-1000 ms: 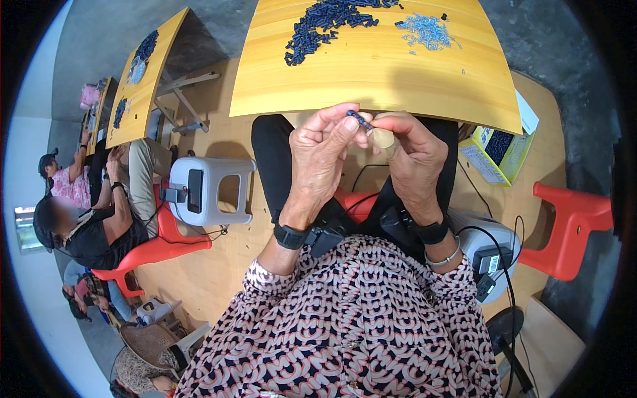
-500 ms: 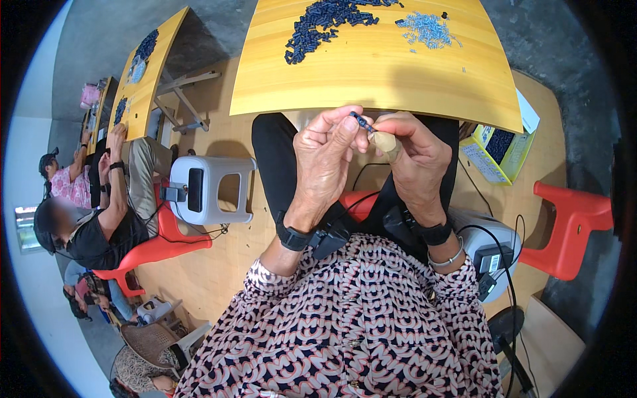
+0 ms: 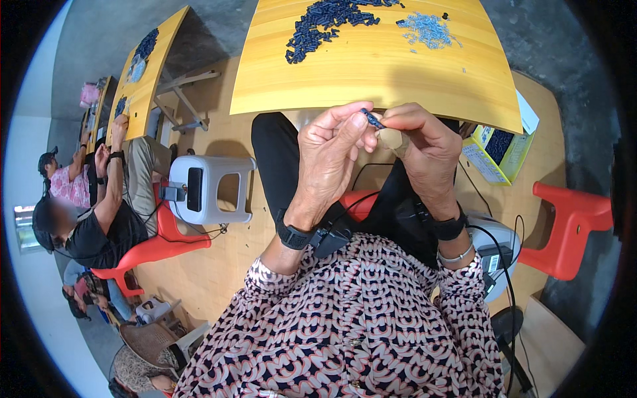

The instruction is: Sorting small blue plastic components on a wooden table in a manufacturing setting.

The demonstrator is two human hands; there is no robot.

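Here we are at the centre of the frame, just below the near edge of the pale yellow wood-grain table [image 3: 371, 93], and a small, dark blue, rod-shaped piece [image 3: 371, 119] is up in the air, tilted, its upper end toward the left. The left hand [image 3: 325, 156] has it pinched between thumb and forefinger, the other fingers curled in behind. In comes the right hand [image 3: 428, 146], forefinger and thumb closed at the lower-right end, a tan covering [image 3: 393, 140] on the thumb; whether something tinier sits between those tips, I cannot tell.

Good handling here, I'd judge, means a firm left pinch as anchor, the right fingertips working straight along the piece's length, and light pressure so it doesn't twist or pop loose. Bringing both hands over the tabletop would be wise: a slip here could drop it into the lap.

At the top of the frame, a heap of dark blue rod-shaped pieces [image 3: 318, 30] lies left of a scatter of tiny, pale, shiny pieces [image 3: 428, 32]; right of centre, a yellow-and-white open box [image 3: 511, 169] holds more dark pieces.
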